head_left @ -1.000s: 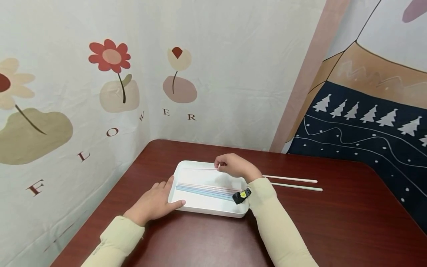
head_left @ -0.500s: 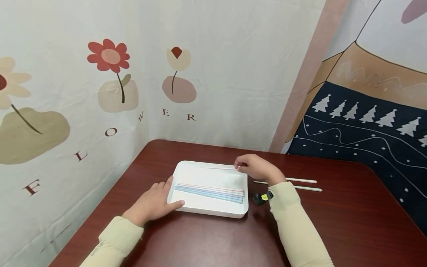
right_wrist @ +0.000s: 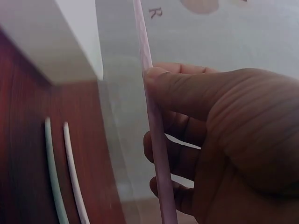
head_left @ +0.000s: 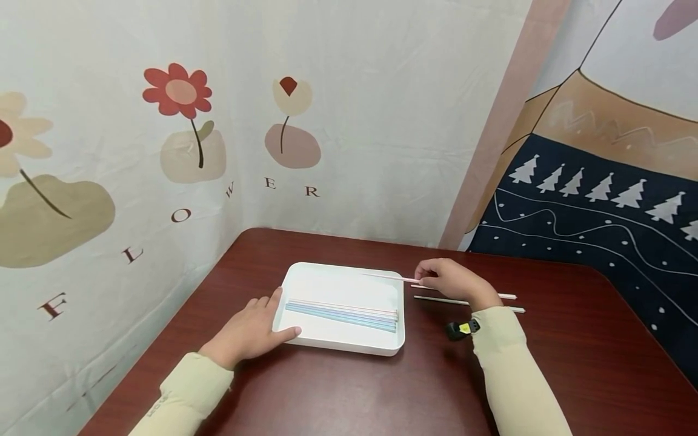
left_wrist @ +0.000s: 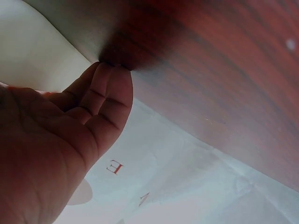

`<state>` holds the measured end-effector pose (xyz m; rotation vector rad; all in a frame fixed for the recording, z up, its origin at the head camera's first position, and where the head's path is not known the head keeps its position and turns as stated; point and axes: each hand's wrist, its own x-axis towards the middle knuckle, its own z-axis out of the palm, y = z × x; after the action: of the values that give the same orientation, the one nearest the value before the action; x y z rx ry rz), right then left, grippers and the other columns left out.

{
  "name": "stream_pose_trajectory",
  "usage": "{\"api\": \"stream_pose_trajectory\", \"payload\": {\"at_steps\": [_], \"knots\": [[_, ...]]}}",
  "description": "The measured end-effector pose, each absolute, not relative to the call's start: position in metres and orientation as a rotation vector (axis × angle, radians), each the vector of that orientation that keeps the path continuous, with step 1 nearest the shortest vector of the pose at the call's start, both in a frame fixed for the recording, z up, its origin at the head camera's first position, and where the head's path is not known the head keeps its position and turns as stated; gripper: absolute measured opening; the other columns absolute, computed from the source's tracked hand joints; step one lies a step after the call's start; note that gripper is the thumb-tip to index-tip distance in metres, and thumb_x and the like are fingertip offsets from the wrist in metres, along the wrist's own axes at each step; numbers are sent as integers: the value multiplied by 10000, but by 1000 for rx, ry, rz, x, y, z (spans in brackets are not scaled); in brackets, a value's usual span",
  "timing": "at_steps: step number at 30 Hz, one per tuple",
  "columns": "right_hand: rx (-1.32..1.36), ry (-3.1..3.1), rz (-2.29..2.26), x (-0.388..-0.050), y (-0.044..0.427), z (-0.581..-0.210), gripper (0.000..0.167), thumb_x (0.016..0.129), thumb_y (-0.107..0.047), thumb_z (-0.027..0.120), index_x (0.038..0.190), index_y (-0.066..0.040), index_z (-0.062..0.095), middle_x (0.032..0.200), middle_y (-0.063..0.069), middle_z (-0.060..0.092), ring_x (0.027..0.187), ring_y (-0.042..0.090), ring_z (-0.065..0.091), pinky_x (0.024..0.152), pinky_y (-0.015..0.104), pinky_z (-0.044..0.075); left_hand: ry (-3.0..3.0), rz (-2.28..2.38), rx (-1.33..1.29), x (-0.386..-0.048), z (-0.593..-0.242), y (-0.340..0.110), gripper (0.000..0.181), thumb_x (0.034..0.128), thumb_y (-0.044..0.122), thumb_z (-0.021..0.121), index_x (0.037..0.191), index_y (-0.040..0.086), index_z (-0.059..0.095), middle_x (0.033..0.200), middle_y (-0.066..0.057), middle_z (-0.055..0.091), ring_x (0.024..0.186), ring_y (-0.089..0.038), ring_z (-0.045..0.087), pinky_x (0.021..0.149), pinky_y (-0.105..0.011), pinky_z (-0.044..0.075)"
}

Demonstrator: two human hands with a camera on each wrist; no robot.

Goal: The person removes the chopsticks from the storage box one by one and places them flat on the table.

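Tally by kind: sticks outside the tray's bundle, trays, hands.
Sticks: 3 (held pink stick, greenish stick, pale stick)
Trays: 1 (white tray)
Hands: 2 (left hand, right hand)
Total: 6

Free way over near tabletop [head_left: 349,393], tray [head_left: 343,349] blocked at left by left fingers [head_left: 276,300]

Pink stick [right_wrist: 158,133]: ends cropped (right wrist view).

Slim pink stick [right_wrist: 161,170] in right hand [head_left: 454,283] near white tray [head_left: 332,286]
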<state>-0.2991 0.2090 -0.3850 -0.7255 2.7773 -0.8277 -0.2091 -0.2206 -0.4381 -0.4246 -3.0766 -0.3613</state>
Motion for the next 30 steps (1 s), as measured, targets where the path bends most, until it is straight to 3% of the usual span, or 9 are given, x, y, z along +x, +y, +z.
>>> {"api": "stream_pose_trajectory", "payload": {"at_steps": [8,16,30], "knots": [[-717,2818,-813,-292,255,-393,109,975,-82,611,940,-157,682,821,-14,606,784,175,528,703,348,452,-3077,-360,-427,-210,-439,-220,1123,825,789,527,1530,-45,268,1340,-235,520,1212,-395,488,933,-529,446],[-656,2799,-795,-283,288,-402,111,971,-60,605,928,-139,670,814,22,601,792,198,522,708,363,441,-3073,-358,-426,-209,-439,-221,1114,823,785,536,1529,-36,273,1327,-226,529,1199,-385,495,925,-523,453],[-724,2816,-712,-273,308,-423,157,937,-30,642,873,-174,639,777,-68,553,770,147,504,705,335,429,-3066,-354,-431,-210,-441,-222,1114,826,789,526,1529,-38,272,1336,-230,527,1200,-390,498,926,-523,452]]}}
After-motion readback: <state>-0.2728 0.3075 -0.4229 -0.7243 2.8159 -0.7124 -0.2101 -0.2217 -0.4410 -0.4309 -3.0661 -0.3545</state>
